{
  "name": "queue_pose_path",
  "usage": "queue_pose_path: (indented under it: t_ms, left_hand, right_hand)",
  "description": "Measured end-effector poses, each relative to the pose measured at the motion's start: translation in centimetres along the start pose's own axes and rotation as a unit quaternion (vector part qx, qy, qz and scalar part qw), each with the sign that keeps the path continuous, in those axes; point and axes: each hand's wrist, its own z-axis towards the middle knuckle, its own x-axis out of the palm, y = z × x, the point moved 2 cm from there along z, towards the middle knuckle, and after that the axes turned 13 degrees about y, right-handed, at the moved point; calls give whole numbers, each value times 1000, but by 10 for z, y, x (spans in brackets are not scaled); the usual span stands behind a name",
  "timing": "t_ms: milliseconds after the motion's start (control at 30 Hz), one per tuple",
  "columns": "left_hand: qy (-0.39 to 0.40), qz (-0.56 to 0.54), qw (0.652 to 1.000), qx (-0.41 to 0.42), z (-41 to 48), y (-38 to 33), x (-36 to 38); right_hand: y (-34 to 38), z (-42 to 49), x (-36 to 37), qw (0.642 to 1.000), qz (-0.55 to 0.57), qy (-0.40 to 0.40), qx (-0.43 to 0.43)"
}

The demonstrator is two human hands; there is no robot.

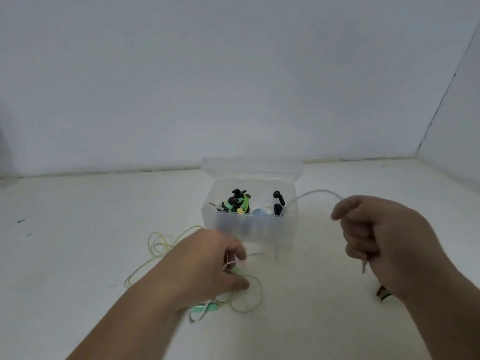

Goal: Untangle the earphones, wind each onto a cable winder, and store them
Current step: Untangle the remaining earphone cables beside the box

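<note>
Clear plastic box (249, 231), lid up, stands mid-tabletop (78, 229) toward the far edge and holds several earphones. Right hand (381, 235): fingers (359, 246) clamped in a fist on a white cable (315, 191), which arcs out of the box's right side; its plug end hangs below the fist. Left hand (207, 263): fingers curled, pinching into a yellow-green tangle (161, 245) lying on the tabletop just in front of the box. A teal piece (205, 308) sits in the tangle near the wrist; whether winder or remote, cannot tell. Risk, as judged: the white cable may be snagged among the boxed earphones, so a hard pull could tip the box, drag others out, or tighten knots.
</note>
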Motion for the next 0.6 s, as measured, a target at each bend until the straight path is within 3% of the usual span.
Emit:
queue_pose_path:
  t_ms: [100,200,300,367,467,533,600]
  left_hand:
    - [-46,-30,998,-3,0,-4,-1]
    - [-105,-89,991,-3,0,-5,-1]
    - [-153,-137,978,20,-1,-9,-1]
    - [-184,-145,971,49,-1,-15,-3]
    - [-218,-135,961,100,-2,-28,-8]
    - [-216,-133,960,123,-3,-37,-15]
    - [-185,-139,964,128,-1,-39,-22]
  right_hand:
    - [-1,-5,8,943,-326,-33,51]
    - [-7,-9,16,891,-440,-51,102]
    - [-7,-13,31,900,-432,-64,-21]
    - [-9,-16,44,926,-367,-3,-95]
    - [-27,-13,66,923,-358,122,-71]
    - [-27,-10,70,918,-374,111,-74]
    - [-19,-6,63,921,-379,37,-77]
